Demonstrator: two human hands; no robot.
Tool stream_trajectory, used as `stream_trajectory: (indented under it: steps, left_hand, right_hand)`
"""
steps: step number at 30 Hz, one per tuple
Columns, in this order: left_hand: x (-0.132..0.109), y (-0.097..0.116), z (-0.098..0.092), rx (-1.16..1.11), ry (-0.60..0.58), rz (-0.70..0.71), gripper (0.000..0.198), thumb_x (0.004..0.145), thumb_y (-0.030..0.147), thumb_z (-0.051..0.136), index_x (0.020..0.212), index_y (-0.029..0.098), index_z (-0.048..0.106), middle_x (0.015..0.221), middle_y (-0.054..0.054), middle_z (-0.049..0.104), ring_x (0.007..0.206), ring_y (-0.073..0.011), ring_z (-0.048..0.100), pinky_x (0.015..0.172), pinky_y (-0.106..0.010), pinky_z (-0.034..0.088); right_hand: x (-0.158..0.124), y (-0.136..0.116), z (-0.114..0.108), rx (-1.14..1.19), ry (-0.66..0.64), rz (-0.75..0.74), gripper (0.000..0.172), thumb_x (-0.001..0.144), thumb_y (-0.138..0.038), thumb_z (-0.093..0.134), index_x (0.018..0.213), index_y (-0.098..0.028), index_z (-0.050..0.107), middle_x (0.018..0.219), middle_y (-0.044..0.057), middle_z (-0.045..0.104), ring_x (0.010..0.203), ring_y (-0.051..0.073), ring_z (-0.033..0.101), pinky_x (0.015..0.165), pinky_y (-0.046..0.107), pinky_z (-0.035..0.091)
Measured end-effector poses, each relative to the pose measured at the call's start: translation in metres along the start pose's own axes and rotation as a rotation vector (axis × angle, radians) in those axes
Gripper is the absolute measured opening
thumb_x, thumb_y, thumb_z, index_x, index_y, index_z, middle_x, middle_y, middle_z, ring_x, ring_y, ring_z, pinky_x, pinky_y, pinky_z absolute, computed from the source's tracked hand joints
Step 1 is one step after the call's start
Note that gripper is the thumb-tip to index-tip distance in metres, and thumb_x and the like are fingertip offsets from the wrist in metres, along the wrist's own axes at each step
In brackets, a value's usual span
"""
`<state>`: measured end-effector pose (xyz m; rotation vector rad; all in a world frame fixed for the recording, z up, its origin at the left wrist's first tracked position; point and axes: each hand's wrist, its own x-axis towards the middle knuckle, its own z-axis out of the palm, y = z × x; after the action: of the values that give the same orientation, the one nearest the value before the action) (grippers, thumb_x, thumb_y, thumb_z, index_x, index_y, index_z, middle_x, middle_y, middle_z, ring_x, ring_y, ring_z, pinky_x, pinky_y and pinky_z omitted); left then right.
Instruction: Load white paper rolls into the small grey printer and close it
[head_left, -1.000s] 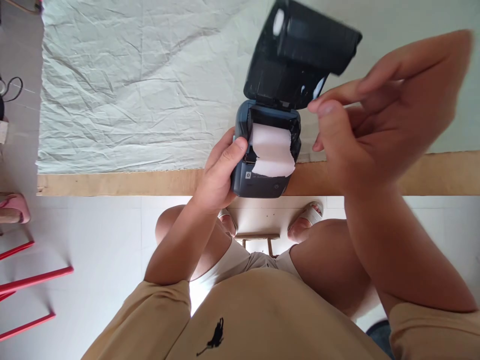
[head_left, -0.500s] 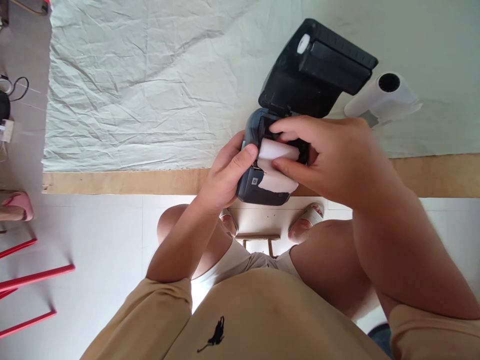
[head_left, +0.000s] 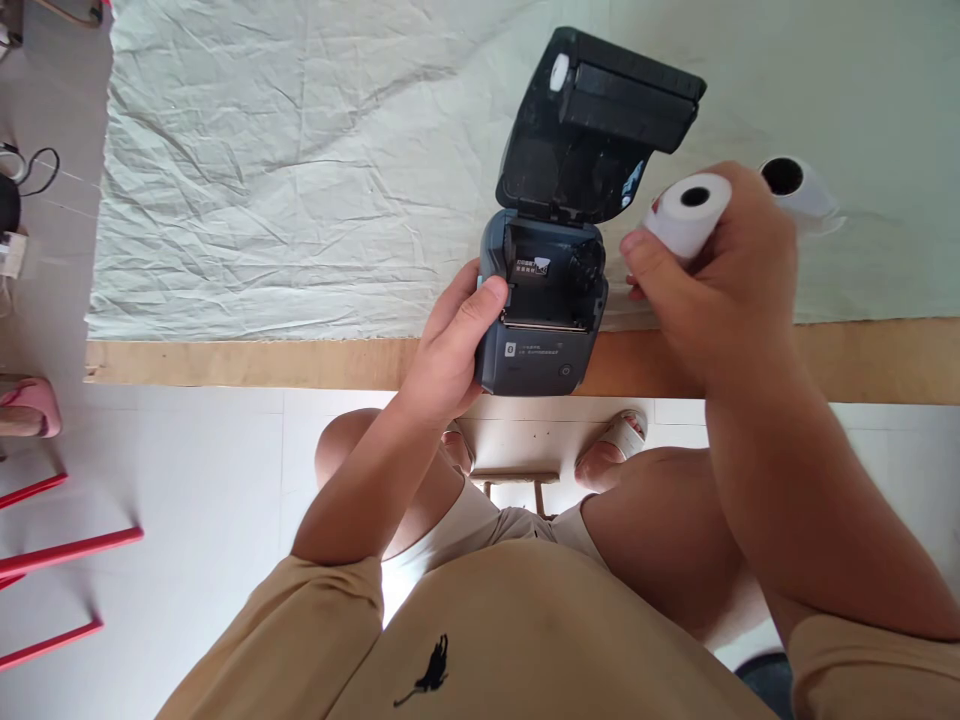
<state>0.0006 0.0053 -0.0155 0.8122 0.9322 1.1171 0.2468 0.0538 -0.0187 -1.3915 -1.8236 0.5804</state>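
Note:
My left hand (head_left: 457,335) grips the left side of a dark portable label printer (head_left: 536,360), its thumb on the rim of the paper bay. The printer's black lid (head_left: 592,130) stands swung up and away from me, and the bay shows bare inside with a small printed label. To the right of the printer, my right hand (head_left: 724,280) is closed around a small white paper roll (head_left: 679,225), its dark core hole facing up. Just beyond that hand lies a second white paper roll (head_left: 806,195), partly hidden behind it.
A pale crumpled cloth (head_left: 300,180) covers the table, with its wooden edge (head_left: 262,362) bare along the front. On the floor at the left are red bars (head_left: 71,555), a pink object (head_left: 41,405) and a dark cable (head_left: 45,170).
My right hand has lifted the paper roll out of the printer's bay and moved it to the right. The printer has shifted slightly left, still in my left hand.

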Motion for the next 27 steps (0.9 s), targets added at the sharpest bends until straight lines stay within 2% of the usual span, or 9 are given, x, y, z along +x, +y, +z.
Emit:
stream_trajectory:
  steps: [4, 9, 13, 16, 17, 19, 22, 25, 27]
  left_hand:
    - [0.0, -0.001, -0.001, 0.015, -0.006, 0.007, 0.052, 0.1, 0.076, 0.078, 0.116, 0.027, 0.079, 0.127, -0.009, 0.09, 0.144, -0.0386, 0.081, 0.109, -0.05, 0.073]
    - [0.0, -0.001, 0.0, 0.021, 0.002, 0.006, 0.054, 0.099, 0.078, 0.079, 0.114, 0.026, 0.077, 0.126, -0.01, 0.089, 0.142, -0.0396, 0.082, 0.109, -0.052, 0.073]
    - [-0.001, 0.0, 0.0, 0.017, 0.004, 0.004, 0.056, 0.097, 0.079, 0.081, 0.117, 0.026, 0.078, 0.117, -0.009, 0.089, 0.129, -0.037, 0.086, 0.095, -0.046, 0.074]
    - [-0.002, -0.001, 0.0, 0.014, 0.005, 0.003, 0.056, 0.098, 0.079, 0.081, 0.121, 0.027, 0.079, 0.115, -0.007, 0.089, 0.12, -0.0335, 0.087, 0.08, -0.039, 0.071]
    - [-0.002, -0.002, -0.001, 0.012, 0.005, 0.006, 0.056, 0.099, 0.079, 0.08, 0.12, 0.027, 0.079, 0.115, -0.007, 0.089, 0.119, -0.0327, 0.088, 0.078, -0.038, 0.07]
    - [-0.002, -0.002, -0.002, 0.009, 0.006, 0.011, 0.055, 0.099, 0.08, 0.079, 0.119, 0.028, 0.079, 0.113, -0.006, 0.089, 0.118, -0.0321, 0.088, 0.078, -0.038, 0.069]
    - [-0.001, -0.003, -0.003, 0.018, 0.008, 0.009, 0.057, 0.098, 0.08, 0.08, 0.122, 0.028, 0.079, 0.115, -0.006, 0.09, 0.118, -0.032, 0.087, 0.077, -0.037, 0.067]
    - [0.0, -0.003, -0.003, 0.028, -0.005, 0.009, 0.059, 0.099, 0.082, 0.078, 0.121, 0.027, 0.078, 0.113, -0.007, 0.089, 0.113, -0.0319, 0.088, 0.078, -0.039, 0.067]
    - [0.0, -0.003, -0.003, 0.019, -0.014, 0.022, 0.057, 0.1, 0.081, 0.078, 0.119, 0.027, 0.079, 0.109, -0.006, 0.089, 0.105, -0.0301, 0.088, 0.075, -0.038, 0.066]
  right_hand:
    - [0.001, -0.006, -0.002, -0.103, 0.043, -0.004, 0.026, 0.095, -0.041, 0.083, 0.11, -0.032, 0.065, 0.113, 0.009, 0.073, 0.106, 0.037, 0.073, 0.101, 0.066, 0.064]
    - [-0.001, -0.004, -0.006, -0.185, -0.002, -0.004, 0.05, 0.088, -0.035, 0.087, 0.135, -0.033, 0.069, 0.133, 0.013, 0.079, 0.116, 0.04, 0.077, 0.105, 0.069, 0.062]
    - [-0.004, 0.004, -0.036, -0.282, 0.225, -0.226, 0.04, 0.095, -0.035, 0.078, 0.135, -0.035, 0.076, 0.13, 0.009, 0.08, 0.124, 0.039, 0.075, 0.103, 0.065, 0.06]
    - [0.002, 0.036, -0.051, -0.434, 0.331, -0.266, 0.059, 0.089, -0.042, 0.089, 0.145, -0.031, 0.074, 0.137, 0.011, 0.078, 0.127, 0.041, 0.075, 0.102, 0.064, 0.058]
    - [0.006, 0.049, -0.052, -0.467, 0.292, -0.207, 0.07, 0.085, -0.047, 0.096, 0.148, -0.03, 0.073, 0.145, 0.013, 0.075, 0.125, 0.039, 0.075, 0.103, 0.063, 0.058]
    - [0.012, 0.072, -0.045, -0.467, 0.393, -0.003, 0.078, 0.073, -0.054, 0.108, 0.14, -0.03, 0.076, 0.139, 0.013, 0.07, 0.114, 0.035, 0.074, 0.1, 0.061, 0.058]
    - [0.017, 0.084, -0.033, -0.44, 0.395, 0.177, 0.061, 0.068, -0.041, 0.112, 0.12, -0.03, 0.082, 0.13, 0.015, 0.07, 0.111, 0.033, 0.068, 0.094, 0.055, 0.059]
    - [0.016, 0.07, -0.032, -0.41, 0.329, 0.152, 0.04, 0.077, -0.023, 0.099, 0.112, -0.029, 0.081, 0.118, 0.014, 0.075, 0.111, 0.033, 0.069, 0.098, 0.053, 0.059]
    - [0.014, 0.058, -0.037, -0.382, 0.262, 0.122, 0.057, 0.075, -0.013, 0.09, 0.129, -0.028, 0.079, 0.12, 0.012, 0.078, 0.108, 0.031, 0.071, 0.097, 0.052, 0.06]
